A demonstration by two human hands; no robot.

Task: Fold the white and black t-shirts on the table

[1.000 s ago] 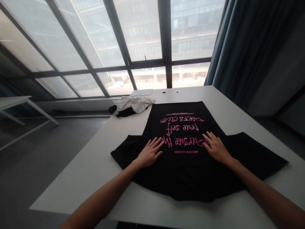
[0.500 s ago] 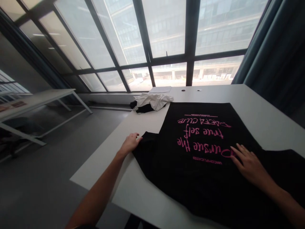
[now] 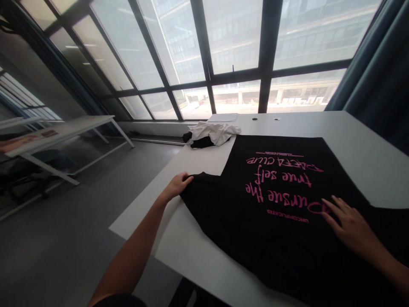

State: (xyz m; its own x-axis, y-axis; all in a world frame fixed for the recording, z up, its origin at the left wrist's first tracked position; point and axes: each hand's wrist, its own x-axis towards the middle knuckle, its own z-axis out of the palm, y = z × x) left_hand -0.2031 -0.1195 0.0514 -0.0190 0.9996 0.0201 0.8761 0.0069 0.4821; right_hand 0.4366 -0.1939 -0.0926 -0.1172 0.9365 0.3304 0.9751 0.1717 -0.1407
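A black T-shirt (image 3: 243, 230) with pink lettering lies spread on the white table (image 3: 134, 213), its print upside down to me. My left hand (image 3: 177, 185) is closed on the end of the left sleeve (image 3: 201, 181), thumb and fingers pinching the corner. Flat on the shirt front rests my right hand (image 3: 347, 219), fingers spread over the edge of the lettering. The right sleeve (image 3: 391, 226) runs out past the right hand and is partly hidden by the arm.
A crumpled white and black cloth heap (image 3: 215, 133) sits near the far left table edge, with a flat white sheet (image 3: 223, 117) behind it. A large window (image 3: 236, 34) and a dark curtain (image 3: 380, 72) stand beyond. Another table (image 3: 64, 132) is at left, with a person's arm (image 3: 15, 143) over it.
My left hand has taken hold of the sleeve's end and drawn it out straighter. The right hand stays flat on the shirt. The whole view has shifted slightly.
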